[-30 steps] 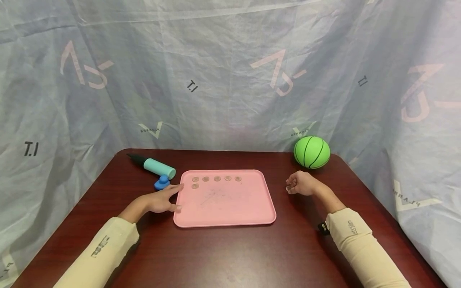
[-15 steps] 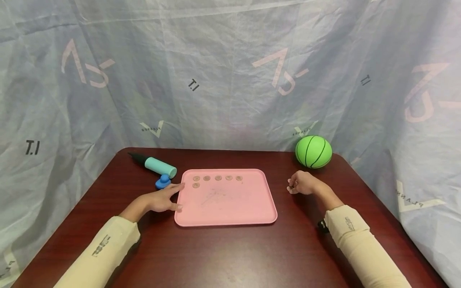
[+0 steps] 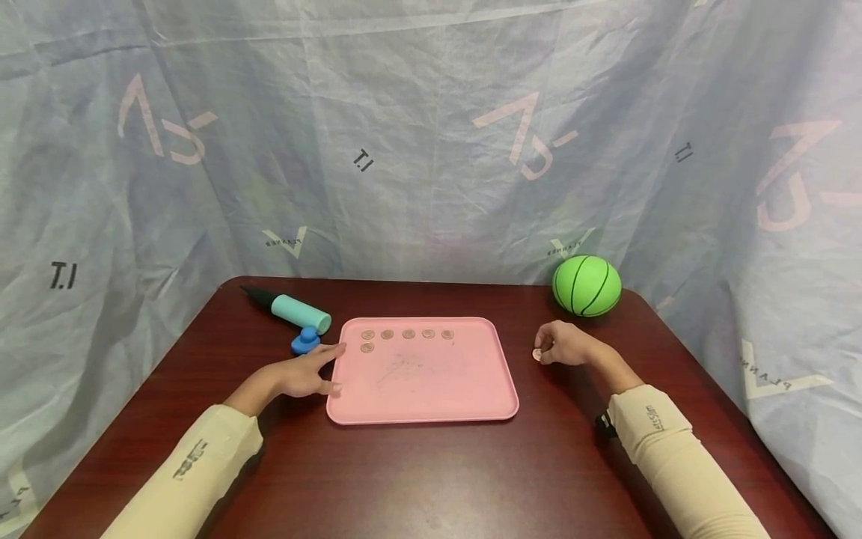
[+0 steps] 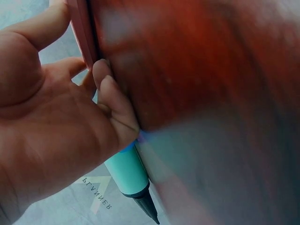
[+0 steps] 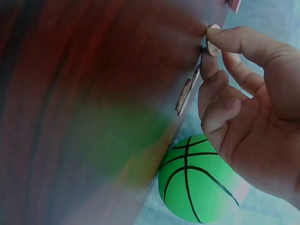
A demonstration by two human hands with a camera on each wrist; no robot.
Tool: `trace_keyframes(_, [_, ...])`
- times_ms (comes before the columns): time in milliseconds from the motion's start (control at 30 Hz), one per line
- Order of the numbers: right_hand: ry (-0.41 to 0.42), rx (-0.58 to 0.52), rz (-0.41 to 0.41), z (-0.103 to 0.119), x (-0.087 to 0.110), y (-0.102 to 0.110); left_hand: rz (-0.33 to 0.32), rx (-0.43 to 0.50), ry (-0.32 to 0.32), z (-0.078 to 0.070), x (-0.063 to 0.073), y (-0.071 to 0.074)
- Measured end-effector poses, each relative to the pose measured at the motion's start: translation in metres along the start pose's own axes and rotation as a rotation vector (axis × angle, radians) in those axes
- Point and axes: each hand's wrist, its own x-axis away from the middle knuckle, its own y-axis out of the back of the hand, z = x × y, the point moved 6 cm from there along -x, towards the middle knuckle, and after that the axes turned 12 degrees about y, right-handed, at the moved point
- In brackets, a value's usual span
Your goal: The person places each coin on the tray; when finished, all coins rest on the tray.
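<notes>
A coin [image 3: 536,355] is pinched between thumb and finger of my right hand [image 3: 567,344], right of the pink tray [image 3: 431,397]. In the right wrist view the same coin [image 5: 213,41] is tilted up by the thumb tip, close to the table. More coins [image 5: 186,93] lie flat on the table beneath that hand, hidden in the head view. Along the tray's far side runs a row of several coins [image 3: 408,335], with one coin [image 3: 367,347] below its left end. My left hand [image 3: 301,374] rests at the tray's left rim, thumb and fingers spread apart.
A green ball [image 3: 587,286] with black lines stands at the table's back right, beyond my right hand. Behind my left hand lie a small blue object [image 3: 306,340] and a turquoise cylinder [image 3: 296,312] with a black tapered end. A printed cloth [image 3: 431,187] hangs behind the table [image 3: 431,479].
My right fingers have shifted slightly, and the coin now shows face-on at their tips. The left hand and the coins on the tray stay as they were.
</notes>
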Motion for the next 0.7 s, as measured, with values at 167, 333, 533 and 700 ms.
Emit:
trace_keyframes(167, [0.021, 0.009, -0.001, 0.004, -0.001, -0.001, 0.002, 0.003, 0.004, 0.000, 0.001, 0.000])
trace_keyframes(333, [0.066, 0.084, -0.032, 0.007, -0.004, -0.002, 0.001, 0.004, 0.000, -0.001, 0.002, 0.000])
trace_keyframes(533, [0.058, 0.135, -0.042, 0.010, -0.008, -0.004, -0.002, -0.003, -0.014, -0.001, 0.001, 0.000])
trace_keyframes(700, [0.090, 0.148, -0.070, 0.021, -0.016, -0.004, -0.002, -0.002, -0.020, -0.001, 0.001, 0.000])
